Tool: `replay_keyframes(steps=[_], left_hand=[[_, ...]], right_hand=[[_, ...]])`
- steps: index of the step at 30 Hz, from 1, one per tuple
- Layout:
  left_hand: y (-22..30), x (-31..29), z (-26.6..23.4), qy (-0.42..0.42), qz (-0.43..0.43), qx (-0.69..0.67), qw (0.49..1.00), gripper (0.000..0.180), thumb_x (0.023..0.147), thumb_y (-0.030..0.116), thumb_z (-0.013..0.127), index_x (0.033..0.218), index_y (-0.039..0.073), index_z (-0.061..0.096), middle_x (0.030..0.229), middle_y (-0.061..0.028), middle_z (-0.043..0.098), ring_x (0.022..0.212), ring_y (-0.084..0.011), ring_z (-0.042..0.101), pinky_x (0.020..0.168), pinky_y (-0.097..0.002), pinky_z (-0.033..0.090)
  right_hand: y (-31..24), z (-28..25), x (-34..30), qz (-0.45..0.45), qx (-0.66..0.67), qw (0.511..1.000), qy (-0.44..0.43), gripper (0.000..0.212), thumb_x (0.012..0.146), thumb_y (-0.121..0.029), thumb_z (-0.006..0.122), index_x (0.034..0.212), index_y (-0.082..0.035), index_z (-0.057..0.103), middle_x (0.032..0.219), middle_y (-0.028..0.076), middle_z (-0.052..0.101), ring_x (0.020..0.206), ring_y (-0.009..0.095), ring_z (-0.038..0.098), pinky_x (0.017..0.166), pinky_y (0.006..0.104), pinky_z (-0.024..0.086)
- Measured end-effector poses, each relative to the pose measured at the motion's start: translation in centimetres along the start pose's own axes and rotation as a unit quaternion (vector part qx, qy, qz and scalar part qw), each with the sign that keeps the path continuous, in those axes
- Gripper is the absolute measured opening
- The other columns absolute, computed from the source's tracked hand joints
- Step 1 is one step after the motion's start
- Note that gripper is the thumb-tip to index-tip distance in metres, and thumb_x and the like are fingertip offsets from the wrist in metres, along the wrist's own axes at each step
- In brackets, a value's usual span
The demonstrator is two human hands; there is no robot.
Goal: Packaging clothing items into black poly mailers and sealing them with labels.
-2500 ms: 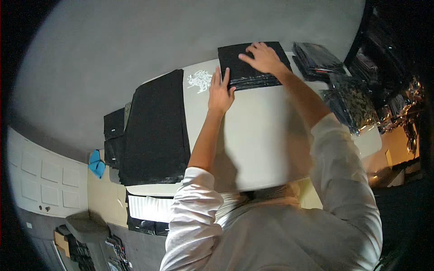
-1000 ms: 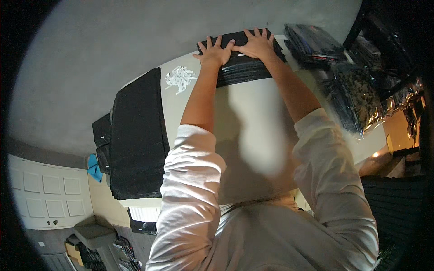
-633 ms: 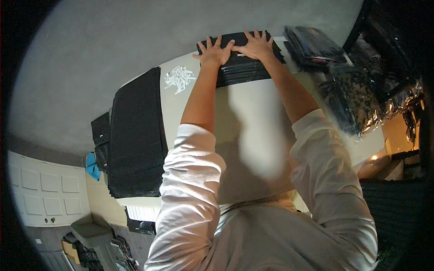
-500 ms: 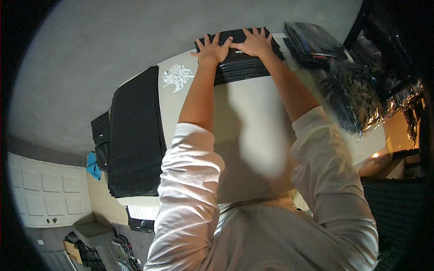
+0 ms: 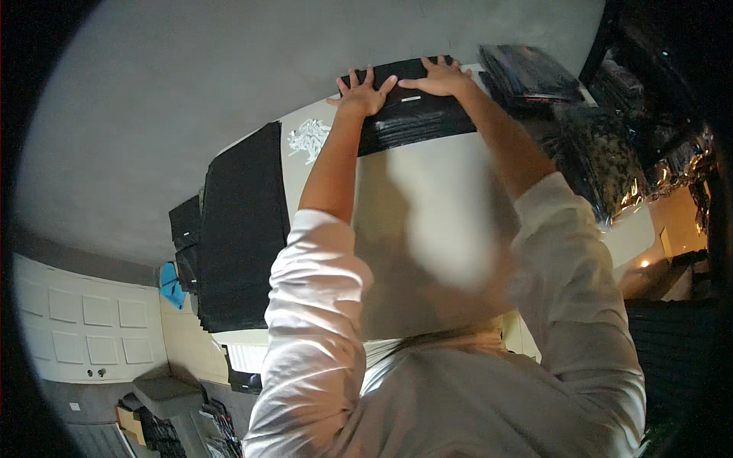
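At the table's far edge lies a stack of folded black pieces (image 5: 416, 124), its near side glossy like plastic wrap and a small white tag on top. My left hand (image 5: 363, 98) lies on the stack's left part, fingers spread and thumb pointing right. On the right part rests my right hand (image 5: 445, 79), also flat with fingers apart; the two thumbs nearly meet. Both arms are stretched far forward across the white table (image 5: 443, 198). Neither hand grips anything.
Left of the stack is a heap of white tags or strips (image 5: 309, 139), then a tall pile of black fabric (image 5: 243, 229). To the right lie plastic-wrapped packages (image 5: 531, 74) and a clear-bagged dark item (image 5: 599, 156). A blue object (image 5: 171, 285) shows beyond the table's left side.
The view has shifted slightly, so the table's things sit a bit more to the right. My hands stay spread on the black stack, whose top looks flatter and smoother.
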State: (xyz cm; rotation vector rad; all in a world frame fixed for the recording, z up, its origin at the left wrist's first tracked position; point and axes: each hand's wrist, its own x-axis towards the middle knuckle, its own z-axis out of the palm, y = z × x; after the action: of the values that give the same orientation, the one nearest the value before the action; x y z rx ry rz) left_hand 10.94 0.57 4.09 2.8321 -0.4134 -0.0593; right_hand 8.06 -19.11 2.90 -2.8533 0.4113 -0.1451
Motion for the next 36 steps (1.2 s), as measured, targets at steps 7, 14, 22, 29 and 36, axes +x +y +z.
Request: replay_keyframes(steps=[7,14,22,29,36], left_hand=[[-6.3,-9.6,0.8,0.157,0.256,0.047,0.953,0.075,0.101,0.061,0.041,0.161,0.019,0.026,0.165,-0.0196,0.022,0.153,-0.042,0.017,0.116,-0.0692,0.02],[-9.8,-15.9,2.8,0.196,0.235,-0.002,0.952,0.067,0.103,0.044,0.049,0.157,0.011,0.032,0.16,-0.022,0.033,0.147,-0.0432,0.031,0.118,-0.0576,0.03],[-15.4,-22.6,-2.2,0.204,0.159,-0.094,0.961,0.026,0.091,0.019,0.062,0.109,0.007,0.075,0.103,-0.0209,0.072,0.089,-0.0402,0.07,0.086,-0.0468,0.057],[-28.3,-23.9,-6.3,0.248,-0.012,-0.095,0.964,0.035,0.081,0.03,0.083,0.108,0.007,0.078,0.109,-0.0146,0.074,0.104,-0.031,0.072,0.09,-0.0384,0.057],[-30.7,-23.8,-4.1,0.173,-0.047,-0.097,0.979,0.031,0.075,0.038,0.085,0.099,0.019,0.082,0.113,-0.005,0.075,0.122,-0.0276,0.064,0.104,-0.0413,0.05]], right_hand=[[3.6,0.0,-10.4,-0.259,-0.147,0.951,0.078,0.084,0.096,-0.071,0.043,0.159,-0.018,0.029,0.165,0.024,0.018,0.151,0.049,0.017,0.119,0.0649,0.019],[7.5,3.6,-12.6,-0.173,-0.02,0.974,0.142,0.089,0.097,-0.06,0.054,0.161,-0.009,0.018,0.164,0.025,0.021,0.151,0.046,0.021,0.118,0.0612,0.025],[8.2,5.0,-13.7,-0.177,0.16,0.943,0.233,0.094,0.097,-0.057,0.058,0.158,0.002,0.018,0.154,0.033,0.036,0.141,0.039,0.044,0.117,0.0431,0.034],[6.3,4.1,-14.4,0.0,0.146,0.981,0.128,0.079,0.099,-0.061,0.05,0.141,0.006,0.051,0.125,0.03,0.064,0.12,0.041,0.062,0.104,0.044,0.045],[7.1,4.1,-14.1,-0.008,0.139,0.986,0.097,0.074,0.103,-0.057,0.042,0.139,0.008,0.052,0.129,0.033,0.061,0.122,0.042,0.06,0.104,0.0455,0.045]])
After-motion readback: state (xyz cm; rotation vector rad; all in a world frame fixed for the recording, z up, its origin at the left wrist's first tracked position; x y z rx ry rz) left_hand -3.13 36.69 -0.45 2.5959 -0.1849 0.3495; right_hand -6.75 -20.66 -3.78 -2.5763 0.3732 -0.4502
